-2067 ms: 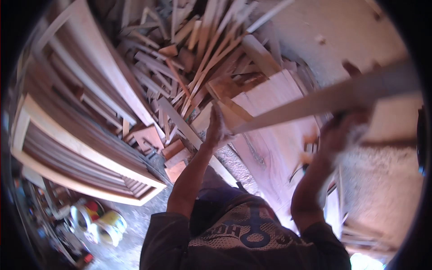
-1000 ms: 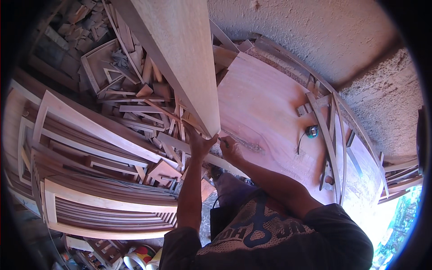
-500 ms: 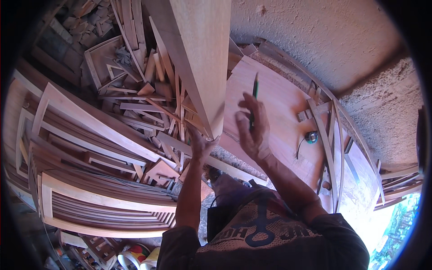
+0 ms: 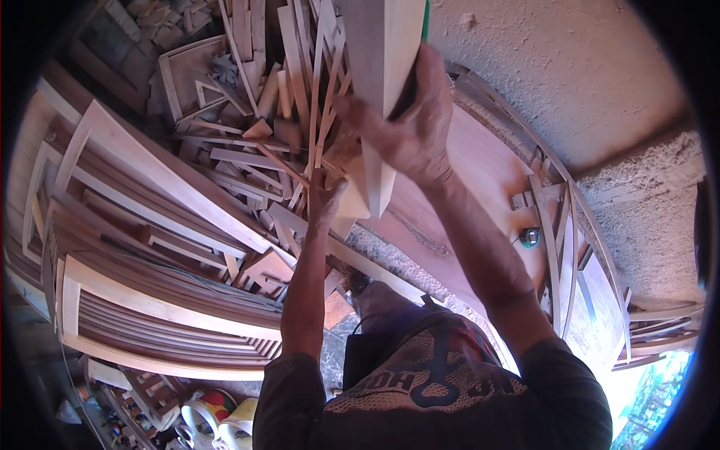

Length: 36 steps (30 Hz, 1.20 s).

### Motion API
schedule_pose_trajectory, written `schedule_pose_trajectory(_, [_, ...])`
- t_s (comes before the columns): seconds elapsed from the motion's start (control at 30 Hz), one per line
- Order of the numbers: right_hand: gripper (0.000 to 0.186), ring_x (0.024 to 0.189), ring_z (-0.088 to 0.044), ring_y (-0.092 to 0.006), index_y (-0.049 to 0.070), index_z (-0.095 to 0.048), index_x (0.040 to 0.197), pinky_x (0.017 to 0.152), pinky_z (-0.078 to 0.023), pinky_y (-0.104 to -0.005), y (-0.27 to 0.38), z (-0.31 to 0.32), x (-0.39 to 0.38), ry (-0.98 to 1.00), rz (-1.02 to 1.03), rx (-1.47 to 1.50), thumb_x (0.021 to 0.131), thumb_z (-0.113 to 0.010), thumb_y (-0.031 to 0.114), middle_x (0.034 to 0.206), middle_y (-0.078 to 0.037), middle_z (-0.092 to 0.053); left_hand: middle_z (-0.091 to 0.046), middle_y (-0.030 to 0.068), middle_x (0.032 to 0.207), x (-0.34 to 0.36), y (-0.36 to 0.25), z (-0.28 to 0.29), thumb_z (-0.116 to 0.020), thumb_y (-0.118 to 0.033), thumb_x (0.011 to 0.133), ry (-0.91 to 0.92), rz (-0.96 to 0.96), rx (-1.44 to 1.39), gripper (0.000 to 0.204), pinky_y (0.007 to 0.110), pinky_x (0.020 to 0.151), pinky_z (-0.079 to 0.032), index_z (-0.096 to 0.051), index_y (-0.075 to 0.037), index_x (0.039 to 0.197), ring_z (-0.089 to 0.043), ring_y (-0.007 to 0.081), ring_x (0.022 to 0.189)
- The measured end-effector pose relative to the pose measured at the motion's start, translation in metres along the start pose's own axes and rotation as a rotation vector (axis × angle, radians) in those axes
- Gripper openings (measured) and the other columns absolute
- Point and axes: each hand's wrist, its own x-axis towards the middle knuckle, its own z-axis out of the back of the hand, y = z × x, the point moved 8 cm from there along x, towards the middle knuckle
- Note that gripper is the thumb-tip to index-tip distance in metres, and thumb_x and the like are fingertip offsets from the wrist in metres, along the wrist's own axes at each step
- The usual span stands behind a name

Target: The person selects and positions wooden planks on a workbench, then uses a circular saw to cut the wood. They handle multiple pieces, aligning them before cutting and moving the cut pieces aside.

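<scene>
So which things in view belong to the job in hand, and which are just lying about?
Seemingly in use:
long plank, right hand on it
left hand, near its lower end
slim green object, mostly hidden

Seemingly just lying about:
green tape measure
wood offcuts
stacked frames

Work surface: one broad wooden panel (image 4: 487, 187), pinkish, grain visible. Lying on it, toward the right edge: one tape measure (image 4: 529, 238), rounded, green and dark; several long narrow wood strips (image 4: 550, 259), running roughly along that edge, just beside the tape; one short wood piece (image 4: 541, 196) meeting the strips, over or under unclear.

Floor (image 4: 335, 349): grey; two buckets (image 4: 238, 426), one white, one pale yellow, side by side.
</scene>
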Motion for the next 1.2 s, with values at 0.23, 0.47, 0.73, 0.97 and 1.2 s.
schedule_pose_trajectory(0.23, [0.071, 0.101, -0.058, -0.019, 0.001, -0.04, 0.134, 0.088, -0.048, -0.0337, 0.001, -0.035, 0.044, 0.019, -0.025, 0.592, 0.078, -0.082, 0.015, 0.115, -0.011, -0.057, -0.062, 0.0125, 0.086, -0.086, 0.009, 0.124, -0.064, -0.036, 0.092, -0.672, 0.172, 0.07, 0.041, 0.039, 0.068, -0.048, -0.061, 0.004, 0.1, -0.057, 0.0203, 0.076])
schedule_pose_trajectory(0.47, [0.065, 0.102, -0.058, -0.0176, 0.005, -0.039, 0.136, 0.088, -0.049, -0.0314, 0.043, -0.058, 0.087, 0.101, -0.026, 0.777, 0.085, -0.076, 0.021, 0.116, -0.01, -0.058, -0.062, 0.0206, 0.083, -0.254, 0.069, 0.208, -0.067, -0.042, 0.089, -0.801, 0.511, 0.432, 0.052, 0.043, 0.068, -0.047, -0.061, 0.009, 0.094, -0.056, 0.026, 0.073])
schedule_pose_trajectory(0.73, [0.023, 0.083, -0.062, -0.0182, -0.002, -0.059, 0.102, 0.076, -0.052, -0.0337, -0.021, -0.113, 0.033, -0.173, -0.373, 0.812, 0.089, -0.069, 0.013, 0.089, -0.006, -0.062, -0.062, 0.0188, 0.078, -0.403, 0.101, 0.203, -0.072, -0.051, 0.082, -0.86, 0.774, 0.392, 0.061, 0.042, 0.068, -0.047, -0.061, 0.009, 0.086, -0.055, 0.0242, 0.071])
schedule_pose_trajectory(0.97, [0.03, 0.096, -0.057, -0.0181, 0.002, -0.053, 0.116, 0.087, -0.051, -0.0324, -0.109, -0.207, -0.106, -0.094, -0.775, 0.568, 0.092, -0.066, 0.014, 0.106, -0.007, -0.056, -0.063, 0.017, 0.081, -0.488, 0.173, 0.216, -0.071, -0.05, 0.083, -0.783, 0.911, 0.535, 0.058, 0.041, 0.068, -0.048, -0.063, 0.007, 0.086, -0.056, 0.0221, 0.074])
schedule_pose_trajectory(1.2, [0.062, 0.096, -0.056, -0.0225, -0.001, -0.048, 0.116, 0.084, -0.047, -0.0375, -0.176, -0.254, -0.172, -0.181, -1.049, 0.582, 0.072, -0.084, 0.025, 0.107, -0.012, -0.057, -0.064, 0.0161, 0.085, -0.488, 0.142, 0.207, -0.072, -0.045, 0.083, -0.944, 0.912, 0.283, 0.055, 0.04, 0.068, -0.049, -0.061, 0.009, 0.09, -0.057, 0.0214, 0.075])
